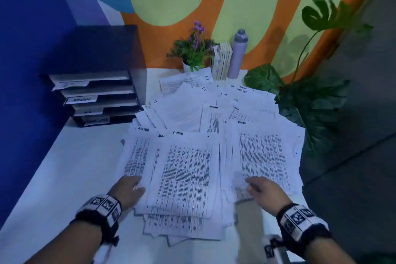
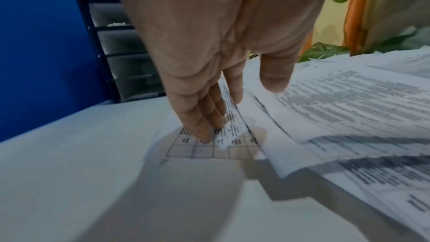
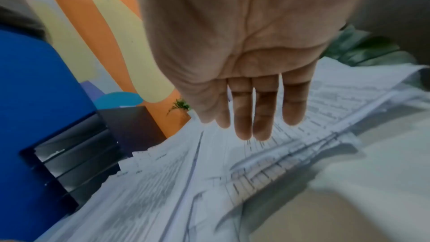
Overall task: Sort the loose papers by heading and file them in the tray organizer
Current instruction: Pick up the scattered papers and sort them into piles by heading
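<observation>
White table point(image 1: 70, 169): labelled tray organizer point(image 1: 96, 96), 4 tiers, beside loose papers point(image 1: 188, 167).

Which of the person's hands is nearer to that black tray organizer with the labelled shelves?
Left. The left hand rests on the papers' left edge, on the side where the black tray organizer stands. The right hand hovers over the sheets farther right.

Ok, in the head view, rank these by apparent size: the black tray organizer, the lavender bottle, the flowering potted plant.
1. tray organizer, clearly largest.
2. potted plant.
3. lavender bottle, narrower than the plant though about as tall; both stand at the table's far edge.
</observation>
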### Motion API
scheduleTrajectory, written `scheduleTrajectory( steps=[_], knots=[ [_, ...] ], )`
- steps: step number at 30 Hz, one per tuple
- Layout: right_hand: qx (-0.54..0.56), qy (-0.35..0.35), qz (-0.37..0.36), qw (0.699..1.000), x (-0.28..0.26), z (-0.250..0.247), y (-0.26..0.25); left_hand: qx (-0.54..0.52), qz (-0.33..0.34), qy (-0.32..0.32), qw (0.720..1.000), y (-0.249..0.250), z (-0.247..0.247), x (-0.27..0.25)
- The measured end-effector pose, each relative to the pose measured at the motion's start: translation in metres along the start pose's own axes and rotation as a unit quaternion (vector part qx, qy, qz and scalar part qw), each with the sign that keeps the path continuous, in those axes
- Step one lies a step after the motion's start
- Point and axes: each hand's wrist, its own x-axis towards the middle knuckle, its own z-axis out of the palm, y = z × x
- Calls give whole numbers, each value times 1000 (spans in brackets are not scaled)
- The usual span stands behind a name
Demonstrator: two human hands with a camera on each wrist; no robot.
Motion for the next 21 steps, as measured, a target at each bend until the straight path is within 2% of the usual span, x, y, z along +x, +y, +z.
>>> scheduleTrajectory(
  steps=[4,8,12,14,15,17,19,20,21],
  knots=[
    [-68,-25,-27,997,16,17,-4,-42,-56,-30,997,16,7,1],
    [-146,-19,-19,989,33,31,-1,-101,-99,-15,990,34,14,0],
    [-193,-73,-31,978,37,43,-3,-187,-101,4,977,49,20,2],
    [-201,-66,-58,976,41,40,-1,-233,-93,27,968,54,23,3],
    [-187,-46,-59,979,45,33,1,-248,-93,27,964,56,23,3],
    [-167,46,-20,985,58,15,13,-258,-87,24,962,58,25,2],
    [-159,169,77,970,71,-10,35,-262,-83,29,961,61,24,-1],
    [-144,201,134,960,76,-22,47,-266,-80,38,960,61,24,-3],
    [-121,200,192,953,81,-33,57,-265,-83,50,959,61,22,-5]
  ],
)
